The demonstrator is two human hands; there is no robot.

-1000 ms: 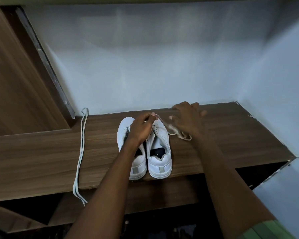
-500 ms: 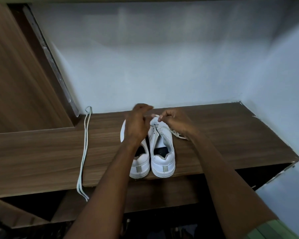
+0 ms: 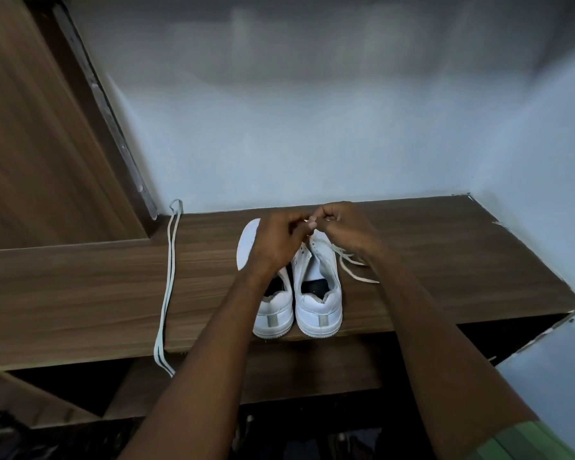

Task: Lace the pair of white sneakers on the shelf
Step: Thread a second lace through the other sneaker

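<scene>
**Head view: two hands meet over the right sneaker's toe**

Head view, the only one. Two white sneakers stand side by side, touching, on a wood-grain laminate shelf (image 3: 445,260), heels at the front edge and toes toward the pale back wall (image 3: 312,127). Both are smooth and low-cut, with dark insides and a grey tab on each heel. The left sneaker (image 3: 273,313) is partly covered by the left forearm; the right sneaker (image 3: 319,293) shows its open throat and a row of small eyelets.

The left hand (image 3: 276,240) and the right hand (image 3: 346,227) meet at 12 o'clock of the right sneaker, fingers curled and fingertips together. Each seems to pinch something small there, but whether it is the lace cannot be told. A flat white lace (image 3: 352,267) trails from under the right hand and lies loose on the shelf at 3 o'clock of the right sneaker.

A second flat white lace (image 3: 166,287), folded double into a long narrow loop, lies well apart at 9 o'clock of the pair, its ends hanging over the front edge. A brown wooden panel (image 3: 40,144) with a grey metal strip rises at 10 o'clock.
</scene>
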